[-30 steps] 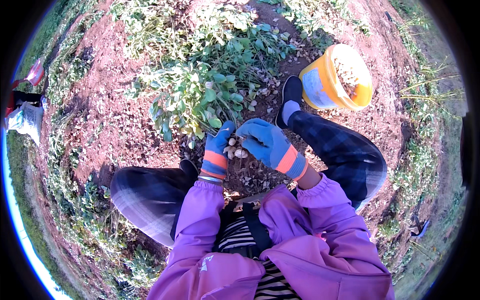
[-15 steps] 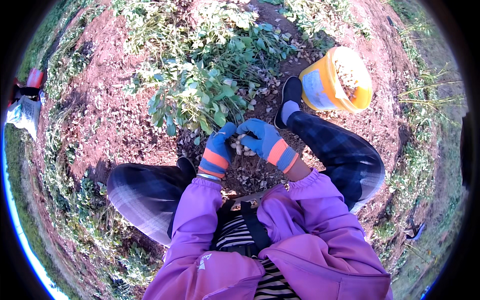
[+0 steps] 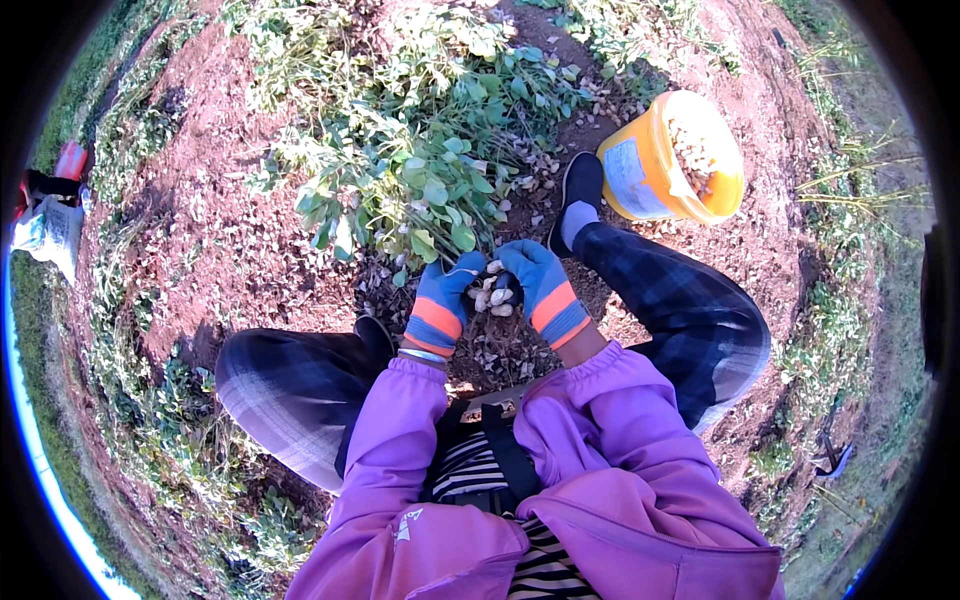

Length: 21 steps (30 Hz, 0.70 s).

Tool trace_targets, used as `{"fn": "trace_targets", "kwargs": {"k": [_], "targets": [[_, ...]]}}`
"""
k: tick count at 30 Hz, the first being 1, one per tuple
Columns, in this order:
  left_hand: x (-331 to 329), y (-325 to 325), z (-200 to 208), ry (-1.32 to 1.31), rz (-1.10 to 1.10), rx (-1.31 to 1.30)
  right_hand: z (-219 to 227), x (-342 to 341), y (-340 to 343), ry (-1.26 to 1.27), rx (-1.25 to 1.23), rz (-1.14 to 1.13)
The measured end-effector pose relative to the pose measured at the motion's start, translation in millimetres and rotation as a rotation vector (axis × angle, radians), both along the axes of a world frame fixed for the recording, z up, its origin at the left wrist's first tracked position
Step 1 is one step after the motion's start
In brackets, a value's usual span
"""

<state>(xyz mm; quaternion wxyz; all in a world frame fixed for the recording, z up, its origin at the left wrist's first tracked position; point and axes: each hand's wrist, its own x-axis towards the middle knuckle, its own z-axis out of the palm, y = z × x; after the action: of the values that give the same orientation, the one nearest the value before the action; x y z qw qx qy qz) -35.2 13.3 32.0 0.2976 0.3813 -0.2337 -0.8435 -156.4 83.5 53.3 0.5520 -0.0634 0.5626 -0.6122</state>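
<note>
Gloved in blue with an orange band, my left hand (image 3: 441,300) is closed around the root end of a leafy peanut plant (image 3: 435,190). The plant's green leaves spread out beyond my hands. A cluster of pale peanuts (image 3: 493,296) hangs between both hands, over the soil. On the right of it my right hand (image 3: 540,280), in a matching glove, has its fingers bent and pinched at the top of the cluster. Its fingertips are partly hidden, and I cannot see exactly how many pods they grip.
A yellow bucket (image 3: 637,178) with peanuts inside stands tilted beyond my right foot (image 3: 582,190). More uprooted plants (image 3: 400,60) lie heaped ahead. My bent legs flank the work area. At far left sit a white sack (image 3: 48,232) and a red object (image 3: 70,160).
My right hand has turned and shifted slightly right, leaving the peanut cluster more exposed. My left hand has moved a little right, and the plant's leaves have shifted.
</note>
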Motion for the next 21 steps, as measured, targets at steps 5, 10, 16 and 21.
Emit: {"fn": "trace_targets", "kwargs": {"k": [5, 10, 16, 21], "targets": [[0, 1, 2, -0.033, -0.033, -0.004, -12, 3, 7, -0.169, -0.006, -0.161], [4, -4, -4, 0.021, 0.005, 0.088, -37, -42, 13, -0.353, -0.084, -0.431], [7, -8, -14, 0.001, 0.037, 0.090, 32, -23, 18, -0.077, -0.101, -0.086], [7, -10, -11, -0.061, 0.035, 0.086, 45, -17, 29, 0.184, -0.032, 0.164]]}}
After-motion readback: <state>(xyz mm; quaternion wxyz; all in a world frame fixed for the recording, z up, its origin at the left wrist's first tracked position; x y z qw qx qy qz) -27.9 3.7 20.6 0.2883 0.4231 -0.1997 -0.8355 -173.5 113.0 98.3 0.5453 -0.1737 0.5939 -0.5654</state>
